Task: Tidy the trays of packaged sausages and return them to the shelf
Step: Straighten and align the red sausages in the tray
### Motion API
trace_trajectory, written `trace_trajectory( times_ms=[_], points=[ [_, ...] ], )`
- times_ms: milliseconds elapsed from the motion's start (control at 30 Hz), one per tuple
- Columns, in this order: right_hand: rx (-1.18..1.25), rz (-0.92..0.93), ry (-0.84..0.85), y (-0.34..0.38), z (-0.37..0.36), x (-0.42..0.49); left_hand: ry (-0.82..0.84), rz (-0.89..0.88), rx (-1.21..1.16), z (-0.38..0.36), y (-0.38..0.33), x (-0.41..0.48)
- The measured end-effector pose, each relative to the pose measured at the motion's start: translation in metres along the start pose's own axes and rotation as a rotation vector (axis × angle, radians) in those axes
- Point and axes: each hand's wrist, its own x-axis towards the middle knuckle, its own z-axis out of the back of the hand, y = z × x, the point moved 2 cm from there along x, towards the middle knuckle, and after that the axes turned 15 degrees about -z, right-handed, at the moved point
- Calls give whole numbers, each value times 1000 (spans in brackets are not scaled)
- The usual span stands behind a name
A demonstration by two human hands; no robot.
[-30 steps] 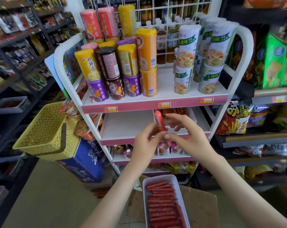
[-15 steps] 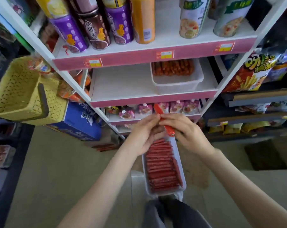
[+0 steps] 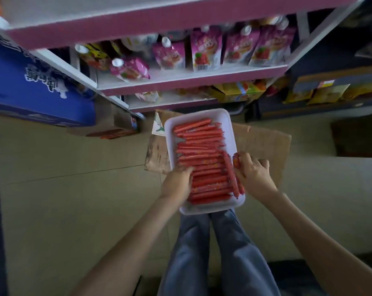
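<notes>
head | left hand (image 3: 177, 181), right hand (image 3: 254, 173) both curled round sausages (image 3: 202, 150) | tray (image 3: 228, 124) on cardboard (image 3: 264, 142) | blue box (image 3: 31, 92) left, pouches (image 3: 205, 52) on shelf (image 3: 180, 79)

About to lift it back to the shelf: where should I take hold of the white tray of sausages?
Probably by its two long rims, one hand from each side, about midway along. The white tray is long, narrow and filled with loose sausages, so holding one end would likely tip them. The left hand and right hand flank it.
</notes>
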Motion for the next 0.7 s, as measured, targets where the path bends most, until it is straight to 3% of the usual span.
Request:
trace_trajectory(
  times_ms=[167,233,333,567,700],
  points=[
    [-382,22,-10,-13,-47,11,197,-34,164,-66,16,8],
    [-464,27,-106,-18,-58,14,235,-6,223,-83,25,9],
    [-475,91,-258,-27,-71,16,254,14,331,-93,30,10],
    [-448,106,-270,-30,-65,3,343,7,523,-85,18,8],
    [-369,193,-205,-25,-48,-9,430,42,404,-78,16,6]
  ],
)
